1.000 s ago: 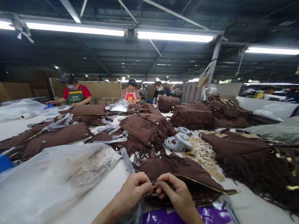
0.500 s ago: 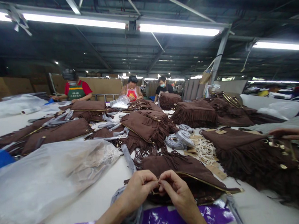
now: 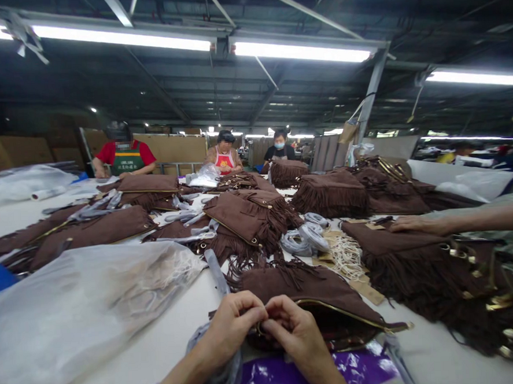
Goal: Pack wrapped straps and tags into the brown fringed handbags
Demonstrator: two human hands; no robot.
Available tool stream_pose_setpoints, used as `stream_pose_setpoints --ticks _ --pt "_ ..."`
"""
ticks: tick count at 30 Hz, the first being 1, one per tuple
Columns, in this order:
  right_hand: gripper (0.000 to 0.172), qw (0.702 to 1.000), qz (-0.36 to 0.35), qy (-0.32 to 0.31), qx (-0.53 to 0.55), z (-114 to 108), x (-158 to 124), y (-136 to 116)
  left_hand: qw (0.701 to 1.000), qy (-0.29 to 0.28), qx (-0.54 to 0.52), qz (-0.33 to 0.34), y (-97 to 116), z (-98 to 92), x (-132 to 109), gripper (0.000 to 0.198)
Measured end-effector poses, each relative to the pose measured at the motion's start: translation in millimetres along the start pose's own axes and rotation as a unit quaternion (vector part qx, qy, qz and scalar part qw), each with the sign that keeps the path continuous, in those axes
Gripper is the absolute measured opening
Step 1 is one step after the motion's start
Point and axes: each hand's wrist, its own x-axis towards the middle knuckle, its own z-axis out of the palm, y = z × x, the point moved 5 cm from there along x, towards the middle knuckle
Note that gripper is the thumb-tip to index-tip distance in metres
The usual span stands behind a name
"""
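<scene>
A dark brown fringed bag [image 3: 288, 285] lies in front of me, its gold zipper open toward me. At its near left edge, my left hand [image 3: 242, 319] and my right hand [image 3: 293, 331] meet fingertip to fingertip. Both hands are closed in a pinch; what lies between the fingers is too small and hidden to name. A gold metal ring [image 3: 259, 329] shows just beneath the fingertips. Under my wrists are a grey wrapped strap [image 3: 226, 370] and shiny purple plastic [image 3: 268, 379].
Large clear plastic bag [image 3: 94, 306] lies at left. More brown fringed bags [image 3: 236, 216] cover the table, with coiled grey-wrapped straps [image 3: 305, 239] and tags with white strings [image 3: 347, 256]. A co-worker's hand [image 3: 415, 224] rests on bags at right. Several people stand behind the table.
The co-worker's arm at right has reached farther left across the brown bags. My hands stay pinched together at the bag, with the gold ring showing more clearly below them.
</scene>
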Motion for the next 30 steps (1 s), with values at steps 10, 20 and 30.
stream_pose_setpoints --ticks 10,20,30 --pt "0.048 0.986 0.070 0.021 0.150 -1 3 4 0.998 -0.001 -0.057 0.001 2 -3.3 0 0.027" --pt "0.042 0.992 0.034 0.042 0.116 -7 1 -2 0.998 -0.021 0.049 -0.036 1 0.5 -3 0.018" --pt "0.038 0.997 0.017 0.017 0.074 -5 2 -2 0.997 -0.021 0.062 -0.040 0 1.7 -3 0.017"
